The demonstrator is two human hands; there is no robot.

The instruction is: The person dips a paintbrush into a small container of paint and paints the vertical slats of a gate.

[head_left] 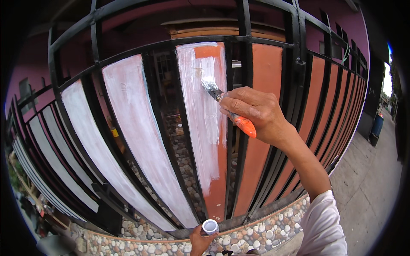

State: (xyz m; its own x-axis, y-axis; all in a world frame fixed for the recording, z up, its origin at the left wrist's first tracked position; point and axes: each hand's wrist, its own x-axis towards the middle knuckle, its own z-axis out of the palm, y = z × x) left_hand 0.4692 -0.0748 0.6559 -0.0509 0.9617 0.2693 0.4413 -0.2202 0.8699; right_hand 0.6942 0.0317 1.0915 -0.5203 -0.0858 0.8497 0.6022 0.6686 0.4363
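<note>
The right hand [252, 112] is bare and lean, with rounded knuckles and creases over the finger joints, and behind its wrist runs a slim, smooth forearm [299, 155], bare as far as the sleeve [323, 228]. Lying below the right hand and toward its outer side, that sleeve is white with faint greyish shading, loose and softly wrinkled, its wide hem ending near the elbow. The left hand [200, 244] is bare too, small in view, its wrist barely showing.
</note>
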